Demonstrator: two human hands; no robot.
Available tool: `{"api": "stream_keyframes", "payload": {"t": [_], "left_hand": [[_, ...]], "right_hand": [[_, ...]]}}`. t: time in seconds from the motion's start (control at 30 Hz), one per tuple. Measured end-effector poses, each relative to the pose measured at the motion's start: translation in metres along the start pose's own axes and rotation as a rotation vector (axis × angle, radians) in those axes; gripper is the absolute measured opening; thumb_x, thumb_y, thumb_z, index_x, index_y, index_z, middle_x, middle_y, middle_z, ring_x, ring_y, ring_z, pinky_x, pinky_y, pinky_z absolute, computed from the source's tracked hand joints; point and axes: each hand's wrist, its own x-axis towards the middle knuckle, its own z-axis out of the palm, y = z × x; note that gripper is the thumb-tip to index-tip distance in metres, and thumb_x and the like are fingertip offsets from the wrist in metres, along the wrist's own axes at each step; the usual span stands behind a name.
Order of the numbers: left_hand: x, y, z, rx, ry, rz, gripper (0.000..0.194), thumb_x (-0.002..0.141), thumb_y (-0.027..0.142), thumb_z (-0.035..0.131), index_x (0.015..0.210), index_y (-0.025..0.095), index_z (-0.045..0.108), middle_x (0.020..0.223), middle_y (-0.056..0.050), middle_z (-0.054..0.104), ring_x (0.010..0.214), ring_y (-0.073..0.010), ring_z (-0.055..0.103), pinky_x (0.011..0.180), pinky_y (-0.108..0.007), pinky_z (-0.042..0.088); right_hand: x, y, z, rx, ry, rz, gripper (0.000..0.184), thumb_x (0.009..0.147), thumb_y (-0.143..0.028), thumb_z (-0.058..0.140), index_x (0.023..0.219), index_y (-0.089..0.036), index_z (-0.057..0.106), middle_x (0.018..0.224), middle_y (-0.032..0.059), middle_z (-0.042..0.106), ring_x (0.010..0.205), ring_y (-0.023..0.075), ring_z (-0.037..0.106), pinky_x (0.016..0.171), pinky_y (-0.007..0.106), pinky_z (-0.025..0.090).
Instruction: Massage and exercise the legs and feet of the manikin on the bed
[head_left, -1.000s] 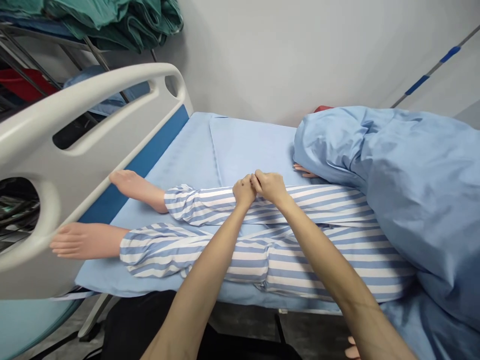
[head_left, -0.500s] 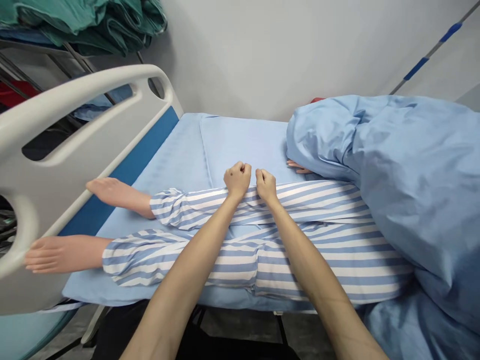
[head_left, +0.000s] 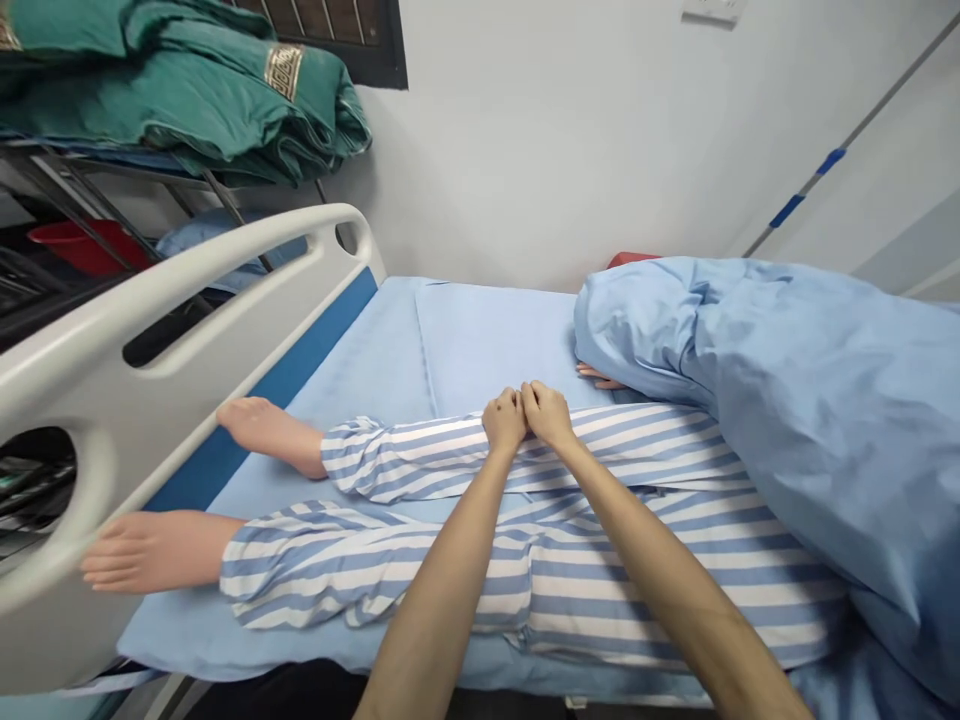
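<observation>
My left hand (head_left: pixel 505 420) and my right hand (head_left: pixel 546 412) are closed into fists side by side, their knuckles touching. Both are over the far leg of a patient manikin, around the knee. No object shows in either fist, though the undersides of the fingers are hidden. The manikin wears blue-and-white striped trousers (head_left: pixel 615 580). Its near bare foot (head_left: pixel 161 552) and far bare foot (head_left: pixel 270 432) point toward the footboard. A bunched light-blue quilt (head_left: pixel 810 390) covers its upper part, and a manikin hand (head_left: pixel 598 376) peeks out below the quilt's edge.
The bed has a light-blue sheet (head_left: pixel 480 340) and a white footboard (head_left: pixel 225 290) at the left. Folded green covers (head_left: pixel 225 100) lie on a metal rack behind it, with a red bucket (head_left: pixel 90 245) below. A pole with blue grips (head_left: pixel 810 185) leans at the right.
My fists, apart before, now touch each other, the right one having moved left against the left one. The view has tilted up, so the bed sits lower in the picture.
</observation>
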Motion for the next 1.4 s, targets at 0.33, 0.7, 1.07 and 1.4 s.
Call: {"api": "stream_keyframes", "payload": {"t": [0.33, 0.7, 1.07, 1.4], "left_hand": [[-0.003, 0.003, 0.005, 0.035, 0.042, 0.009, 0.026, 0.090, 0.029, 0.044, 0.070, 0.022, 0.060, 0.074, -0.005, 0.068, 0.075, -0.0188, 0.061, 0.065, -0.028, 0.031], [0.017, 0.029, -0.006, -0.270, 0.110, 0.050, 0.033, 0.083, 0.025, 0.043, 0.052, 0.021, 0.034, 0.055, 0.001, 0.049, 0.060, -0.0130, 0.045, 0.061, -0.026, 0.033], [-0.011, 0.023, 0.026, -0.378, 0.102, 0.024, 0.036, 0.093, 0.032, 0.035, 0.058, 0.022, 0.030, 0.056, 0.003, 0.043, 0.059, -0.0119, 0.041, 0.063, -0.025, 0.033], [-0.011, 0.023, 0.025, -0.364, 0.076, 0.055, 0.036, 0.091, 0.034, 0.036, 0.059, 0.021, 0.029, 0.054, 0.004, 0.037, 0.058, -0.0114, 0.037, 0.060, -0.024, 0.030]], "right_hand": [[-0.011, 0.029, -0.011, -0.242, -0.015, 0.078, 0.034, 0.100, -0.032, 0.037, 0.083, -0.019, 0.063, 0.069, 0.0038, 0.065, 0.062, 0.0147, 0.053, 0.058, 0.027, 0.019], [-0.004, 0.042, -0.008, 0.108, 0.108, 0.141, 0.040, 0.099, -0.036, 0.034, 0.067, -0.022, 0.053, 0.061, -0.0004, 0.056, 0.061, 0.0147, 0.048, 0.058, 0.026, 0.024], [-0.011, 0.030, -0.005, -0.182, 0.016, 0.140, 0.035, 0.100, -0.035, 0.033, 0.089, -0.021, 0.063, 0.073, 0.0043, 0.068, 0.066, 0.0170, 0.058, 0.060, 0.027, 0.024], [-0.006, 0.016, -0.059, -0.273, 0.015, -0.021, 0.036, 0.101, -0.036, 0.033, 0.093, -0.019, 0.063, 0.077, 0.0064, 0.069, 0.070, 0.0181, 0.060, 0.061, 0.027, 0.024]]}}
